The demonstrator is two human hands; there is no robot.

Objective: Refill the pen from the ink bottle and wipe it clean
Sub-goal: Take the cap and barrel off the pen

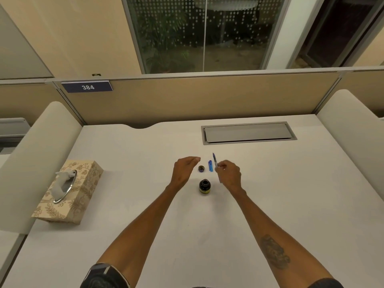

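Pen (215,163): pinched in right hand (228,175) fingers, long axis near upright w/ tip up, just right of & beyond open ink bottle (204,187) on bench (291,204); left hand (184,170) empty, fingers loosely curled, hovering by bottle cap (201,168).

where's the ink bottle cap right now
In the head view the cap lies on the desk just beyond the open ink bottle, between the left hand and the blue pen cap.
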